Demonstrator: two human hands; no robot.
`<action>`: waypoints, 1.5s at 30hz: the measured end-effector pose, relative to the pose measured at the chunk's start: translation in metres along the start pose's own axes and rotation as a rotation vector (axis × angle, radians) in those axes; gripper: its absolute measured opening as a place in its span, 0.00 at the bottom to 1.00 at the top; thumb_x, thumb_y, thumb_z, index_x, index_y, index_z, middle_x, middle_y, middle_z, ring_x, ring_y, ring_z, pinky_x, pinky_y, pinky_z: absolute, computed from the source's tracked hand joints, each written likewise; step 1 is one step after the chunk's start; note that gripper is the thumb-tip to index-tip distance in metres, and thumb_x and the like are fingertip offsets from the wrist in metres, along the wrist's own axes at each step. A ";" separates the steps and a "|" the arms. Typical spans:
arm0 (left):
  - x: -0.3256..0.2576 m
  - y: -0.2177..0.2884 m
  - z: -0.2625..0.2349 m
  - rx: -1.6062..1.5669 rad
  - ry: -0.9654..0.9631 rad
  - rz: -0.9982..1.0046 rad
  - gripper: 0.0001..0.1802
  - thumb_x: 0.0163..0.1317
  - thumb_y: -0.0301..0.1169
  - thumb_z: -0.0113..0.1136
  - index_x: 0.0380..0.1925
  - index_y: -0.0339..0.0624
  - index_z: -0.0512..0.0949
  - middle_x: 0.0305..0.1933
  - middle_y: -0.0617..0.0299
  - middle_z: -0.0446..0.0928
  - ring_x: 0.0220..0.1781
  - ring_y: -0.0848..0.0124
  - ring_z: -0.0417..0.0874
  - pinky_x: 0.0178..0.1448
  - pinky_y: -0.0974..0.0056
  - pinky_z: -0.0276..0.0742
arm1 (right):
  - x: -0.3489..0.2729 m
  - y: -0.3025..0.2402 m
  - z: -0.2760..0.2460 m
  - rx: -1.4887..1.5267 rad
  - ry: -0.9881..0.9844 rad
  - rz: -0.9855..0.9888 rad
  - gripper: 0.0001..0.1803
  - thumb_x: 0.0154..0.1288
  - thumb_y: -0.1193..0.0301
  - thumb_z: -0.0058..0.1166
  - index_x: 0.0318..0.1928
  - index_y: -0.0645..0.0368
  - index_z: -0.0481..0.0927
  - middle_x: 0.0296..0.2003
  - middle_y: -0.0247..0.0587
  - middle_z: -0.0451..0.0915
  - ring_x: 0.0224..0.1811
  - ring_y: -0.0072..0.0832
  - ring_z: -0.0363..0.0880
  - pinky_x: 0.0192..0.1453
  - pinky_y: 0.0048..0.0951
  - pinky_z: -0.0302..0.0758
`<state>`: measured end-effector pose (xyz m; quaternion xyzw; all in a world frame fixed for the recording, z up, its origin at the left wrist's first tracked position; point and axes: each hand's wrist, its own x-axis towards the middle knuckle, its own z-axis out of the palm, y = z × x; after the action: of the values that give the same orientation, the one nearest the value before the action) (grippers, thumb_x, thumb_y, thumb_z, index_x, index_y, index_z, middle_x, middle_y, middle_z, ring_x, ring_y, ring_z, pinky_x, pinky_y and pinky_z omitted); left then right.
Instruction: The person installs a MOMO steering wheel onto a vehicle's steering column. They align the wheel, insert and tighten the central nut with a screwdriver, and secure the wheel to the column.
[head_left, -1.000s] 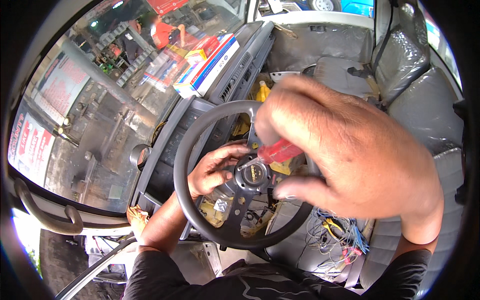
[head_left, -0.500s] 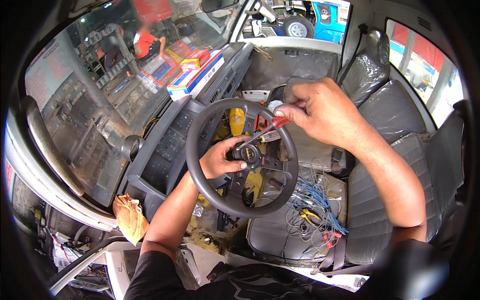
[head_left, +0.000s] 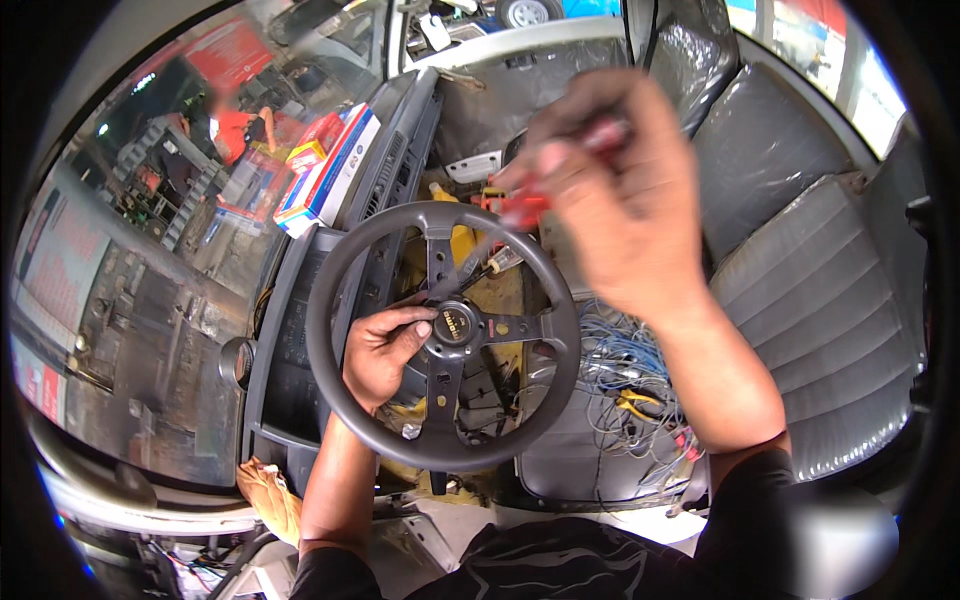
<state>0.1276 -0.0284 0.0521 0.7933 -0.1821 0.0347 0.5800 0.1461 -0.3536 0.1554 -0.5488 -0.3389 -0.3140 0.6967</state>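
Note:
A black three-spoke steering wheel point(head_left: 330, 385) sits in front of me in the vehicle cab. My left hand point(head_left: 378, 350) reaches through the left side of the rim. Its thumb and fingers are closed at the left edge of the round centre hub point(head_left: 457, 325). Above the wheel's upper right, my right hand point(head_left: 630, 190) is smeared by motion and closed round a red-handled screwdriver point(head_left: 530, 205). Its blurred shaft slants down toward the hub near my left fingertips. Whether the tip touches a screw cannot be made out.
Tangled blue and grey wires point(head_left: 640, 380) with yellow-handled pliers point(head_left: 635, 403) lie on the seat point(head_left: 570, 470). Boxes point(head_left: 330, 170) stand on the dashboard. A brown cloth or glove point(head_left: 268, 495) lies at the lower left. Beyond the windshield sits a person in red point(head_left: 235, 130).
My right hand and the screwdriver have shifted and now blur with motion. My left fingers have drawn in to the hub's left edge. The view has turned, sliding the cab left.

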 end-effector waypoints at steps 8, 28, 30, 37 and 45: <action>-0.007 0.004 -0.006 -0.037 0.037 -0.118 0.13 0.70 0.29 0.78 0.49 0.31 0.91 0.60 0.39 0.89 0.69 0.52 0.87 0.76 0.51 0.78 | -0.069 0.060 -0.072 -0.508 -0.357 0.795 0.46 0.63 0.49 0.82 0.72 0.64 0.78 0.45 0.49 0.89 0.42 0.29 0.85 0.51 0.35 0.83; 0.017 0.016 0.001 -0.010 0.090 0.054 0.13 0.61 0.31 0.83 0.42 0.36 0.94 0.64 0.43 0.82 0.66 0.53 0.85 0.77 0.45 0.76 | -0.157 0.121 -0.044 -0.129 -0.148 0.863 0.48 0.65 0.73 0.78 0.81 0.69 0.68 0.62 0.55 0.88 0.64 0.35 0.87 0.73 0.38 0.78; 0.022 0.017 -0.007 0.176 0.057 0.036 0.12 0.61 0.32 0.83 0.41 0.36 0.94 0.53 0.46 0.87 0.59 0.56 0.86 0.73 0.45 0.79 | -0.154 0.118 -0.044 -0.112 -0.132 0.988 0.48 0.63 0.72 0.81 0.80 0.68 0.70 0.64 0.58 0.87 0.63 0.39 0.88 0.75 0.40 0.78; 0.006 -0.006 0.006 0.066 0.206 0.114 0.14 0.67 0.33 0.81 0.43 0.35 0.89 0.44 0.46 0.89 0.51 0.53 0.92 0.63 0.48 0.87 | -0.114 0.082 -0.038 -0.544 -0.385 0.400 0.51 0.55 0.55 0.85 0.77 0.53 0.75 0.52 0.51 0.83 0.38 0.41 0.90 0.34 0.39 0.88; -0.018 -0.015 0.015 -0.021 0.376 -0.052 0.15 0.69 0.36 0.80 0.46 0.36 0.91 0.50 0.44 0.93 0.57 0.55 0.94 0.68 0.50 0.87 | -0.100 0.088 0.018 -0.528 -0.840 0.320 0.45 0.66 0.49 0.75 0.74 0.65 0.76 0.58 0.57 0.82 0.38 0.40 0.91 0.37 0.37 0.87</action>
<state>0.1138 -0.0341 0.0283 0.7712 -0.0503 0.1657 0.6126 0.1575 -0.3116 0.0279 -0.8295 -0.4103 -0.0313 0.3776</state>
